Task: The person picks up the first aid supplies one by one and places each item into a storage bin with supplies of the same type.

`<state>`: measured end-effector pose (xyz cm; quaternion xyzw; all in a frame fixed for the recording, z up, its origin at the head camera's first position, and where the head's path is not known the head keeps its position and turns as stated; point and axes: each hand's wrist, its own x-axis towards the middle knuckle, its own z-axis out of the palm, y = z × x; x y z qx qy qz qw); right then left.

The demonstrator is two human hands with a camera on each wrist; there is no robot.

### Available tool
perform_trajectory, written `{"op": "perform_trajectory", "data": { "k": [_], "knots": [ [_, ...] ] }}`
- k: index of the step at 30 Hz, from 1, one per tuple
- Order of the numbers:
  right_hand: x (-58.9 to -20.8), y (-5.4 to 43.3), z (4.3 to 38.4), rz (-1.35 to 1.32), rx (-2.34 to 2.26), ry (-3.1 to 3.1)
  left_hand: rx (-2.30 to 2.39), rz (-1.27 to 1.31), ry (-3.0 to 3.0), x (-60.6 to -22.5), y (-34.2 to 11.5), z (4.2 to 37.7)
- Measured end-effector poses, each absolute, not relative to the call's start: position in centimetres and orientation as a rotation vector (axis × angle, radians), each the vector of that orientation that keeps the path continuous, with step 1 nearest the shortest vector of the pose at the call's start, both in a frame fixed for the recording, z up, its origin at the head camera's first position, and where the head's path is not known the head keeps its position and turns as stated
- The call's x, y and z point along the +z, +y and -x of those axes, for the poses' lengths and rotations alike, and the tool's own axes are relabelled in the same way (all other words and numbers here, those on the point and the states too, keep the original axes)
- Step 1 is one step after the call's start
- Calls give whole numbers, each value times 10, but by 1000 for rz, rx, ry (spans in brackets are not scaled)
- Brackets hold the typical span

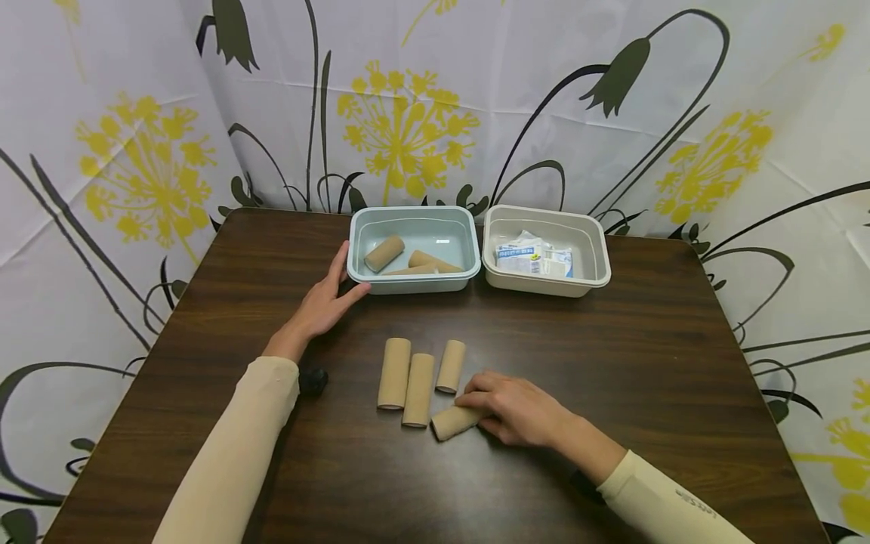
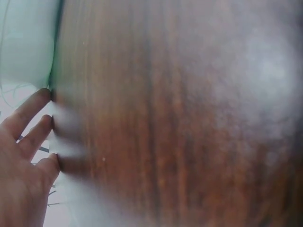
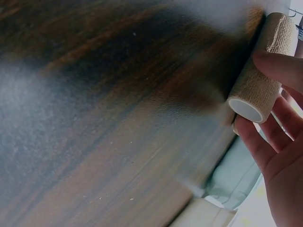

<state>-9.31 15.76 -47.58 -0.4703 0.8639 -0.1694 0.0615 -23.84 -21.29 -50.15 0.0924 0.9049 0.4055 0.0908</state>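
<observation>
My right hand [image 1: 522, 408] pinches a tan bandage roll [image 1: 450, 424] that lies slantwise on the table. In the right wrist view, the thumb rests on the roll's ribbed cloth surface [image 3: 255, 87], and its white core shows at the near end. Beside it on the table are a tall bandage roll [image 1: 394, 374], a second tall roll [image 1: 418, 391] and a shorter roll [image 1: 451, 366]. My left hand [image 1: 319, 306], fingers extended, touches the left end of a light blue bin [image 1: 428, 283]. Inside that bin lie three tan rolls, one being a thick roll [image 1: 384, 254].
Right of the blue bin stands a beige bin [image 1: 544, 285] holding several white and blue packets [image 1: 526, 255]. Both bins are at the back edge of the dark wooden table [image 1: 646, 363]. Behind hangs a flower-patterned curtain [image 1: 530, 91].
</observation>
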Motion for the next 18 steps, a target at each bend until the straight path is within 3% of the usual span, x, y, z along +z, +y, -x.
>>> {"op": "perform_trajectory", "data": {
  "k": [18],
  "knots": [
    [-474,159,85,1477,-471,2620,1233,-289,2694,-504,-213,239]
  ]
}}
